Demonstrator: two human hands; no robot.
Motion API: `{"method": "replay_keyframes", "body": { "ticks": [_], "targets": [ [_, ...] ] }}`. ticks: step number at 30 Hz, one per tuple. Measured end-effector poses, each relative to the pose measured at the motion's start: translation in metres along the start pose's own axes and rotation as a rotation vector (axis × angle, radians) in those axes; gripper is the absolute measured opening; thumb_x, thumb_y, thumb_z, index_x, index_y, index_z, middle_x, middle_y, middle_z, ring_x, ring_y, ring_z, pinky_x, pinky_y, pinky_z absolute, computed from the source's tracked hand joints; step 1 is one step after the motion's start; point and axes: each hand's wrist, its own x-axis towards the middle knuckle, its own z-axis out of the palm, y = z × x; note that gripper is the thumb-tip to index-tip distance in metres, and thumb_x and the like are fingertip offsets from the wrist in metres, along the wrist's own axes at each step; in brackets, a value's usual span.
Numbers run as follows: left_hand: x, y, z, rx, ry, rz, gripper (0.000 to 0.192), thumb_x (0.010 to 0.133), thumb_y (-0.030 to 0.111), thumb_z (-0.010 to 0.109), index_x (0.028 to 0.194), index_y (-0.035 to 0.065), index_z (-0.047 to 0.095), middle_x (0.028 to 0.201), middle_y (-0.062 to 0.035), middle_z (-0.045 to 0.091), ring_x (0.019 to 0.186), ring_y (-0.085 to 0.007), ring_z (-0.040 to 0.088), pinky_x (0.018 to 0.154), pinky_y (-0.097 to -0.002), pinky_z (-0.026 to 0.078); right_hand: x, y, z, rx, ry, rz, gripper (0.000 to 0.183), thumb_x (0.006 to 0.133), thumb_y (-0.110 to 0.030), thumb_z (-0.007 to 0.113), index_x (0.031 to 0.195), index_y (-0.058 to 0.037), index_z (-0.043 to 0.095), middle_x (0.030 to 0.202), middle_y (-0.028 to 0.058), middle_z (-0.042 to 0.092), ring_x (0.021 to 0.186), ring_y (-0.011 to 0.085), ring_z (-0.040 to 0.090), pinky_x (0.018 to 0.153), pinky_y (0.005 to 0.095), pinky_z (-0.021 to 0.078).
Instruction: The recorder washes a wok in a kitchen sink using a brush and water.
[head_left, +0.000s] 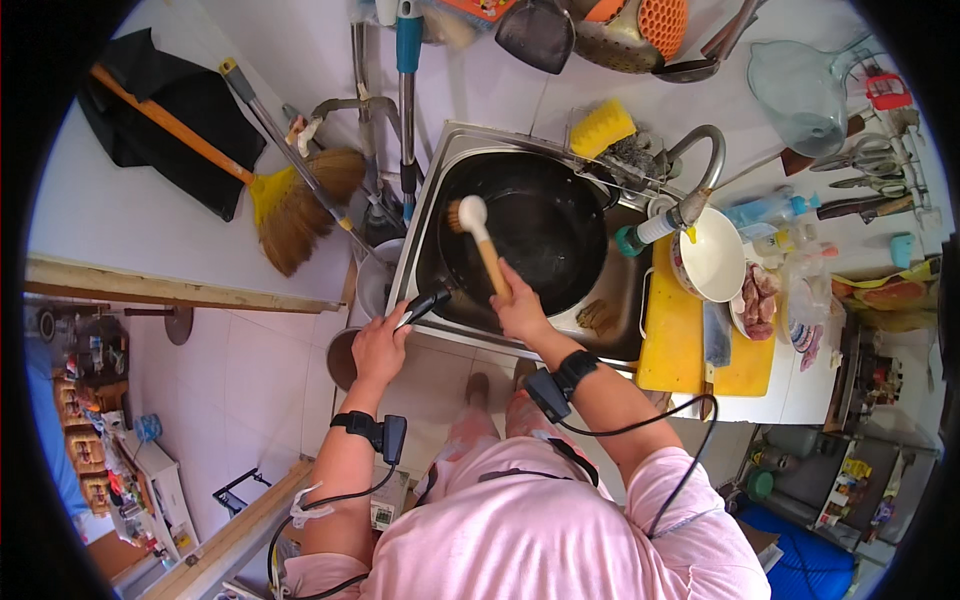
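Note:
A large black wok (551, 240) lies in the stainless steel sink (630, 300), its inside facing up. My left hand (381, 343) grips the wok's dark long handle (424, 304), which reaches over the sink's near left rim. In my right hand (519, 306) is the wooden handle of a dish brush (489, 259). The brush's white head with brown bristles is over the left part of the wok, the bristles turned to the left. Whether they touch the wok wall, I cannot tell. A faucet (701, 191) with a green-tipped nozzle hangs over the sink's right side.
Right of the sink, a yellow cutting board (667, 337) carries a cleaver (717, 337) and a white bowl (709, 255); raw meat (759, 296) lies beside them. A yellow sponge (602, 129) rests in a wire rack behind. A broom (300, 202) and bins (379, 281) stand left.

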Motion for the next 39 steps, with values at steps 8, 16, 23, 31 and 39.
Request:
{"method": "replay_keyframes", "body": {
  "ticks": [8, 16, 23, 31, 39],
  "targets": [
    [-0.007, -0.006, 0.004, -0.005, 0.066, 0.006, 0.041, 0.085, 0.029, 0.055, 0.125, 0.0288, 0.049, 0.08, -0.0098, 0.055, 0.08, -0.0282, 0.057, 0.07, -0.0389, 0.044, -0.012, 0.021, -0.078, -0.979, -0.004, 0.039, 0.083, 0.071, -0.001, 0.056, 0.14, -0.0316, 0.022, 0.089, 0.02, 0.059, 0.077, 0.0398, 0.06, 0.068, 0.0491, 0.0494],
    [-0.004, -0.004, 0.003, 0.003, 0.068, 0.003, 0.04, 0.084, 0.03, 0.056, 0.124, 0.0294, 0.05, 0.08, -0.0093, 0.055, 0.08, -0.0278, 0.056, 0.071, -0.0392, 0.044, 0.029, 0.02, -0.049, -0.773, 0.06, 0.047, 0.082, 0.074, -0.003, 0.055, 0.142, -0.0248, 0.015, 0.083, 0.0246, 0.061, 0.078, 0.0417, 0.06, 0.072, 0.0494, 0.0477],
    [-0.005, -0.007, 0.005, 0.023, 0.064, 0.0, 0.043, 0.084, 0.031, 0.055, 0.126, 0.0299, 0.048, 0.082, -0.0096, 0.056, 0.082, -0.0275, 0.057, 0.072, -0.0388, 0.044, 0.006, 0.004, 0.01, 0.14, -0.113, 0.232, 0.067, 0.083, -0.004, 0.051, 0.141, -0.022, 0.025, 0.072, 0.0135, 0.06, 0.054, 0.0219, 0.057, 0.053, 0.0344, 0.0484],
    [-0.004, -0.005, 0.005, -0.008, 0.048, -0.004, 0.042, 0.085, 0.03, 0.055, 0.126, 0.0304, 0.048, 0.083, -0.0096, 0.056, 0.082, -0.0283, 0.057, 0.073, -0.0393, 0.045, -0.059, -0.019, -0.083, 0.016, -0.523, 0.336, 0.067, 0.085, -0.003, 0.05, 0.142, -0.027, 0.024, 0.064, -0.0004, 0.045, 0.046, 0.0083, 0.04, 0.04, 0.0234, 0.0363],
    [0.002, 0.001, 0.003, -0.021, 0.038, -0.003, 0.042, 0.084, 0.031, 0.056, 0.126, 0.0311, 0.048, 0.087, -0.0107, 0.057, 0.085, -0.0298, 0.057, 0.075, -0.0397, 0.045, -0.038, -0.012, -0.197, -0.523, -0.751, 0.128, 0.063, 0.077, -0.011, 0.052, 0.137, -0.0265, 0.036, 0.083, 0.0073, 0.059, 0.058, 0.016, 0.054, 0.051, 0.0281, 0.0463]
  ]
}}
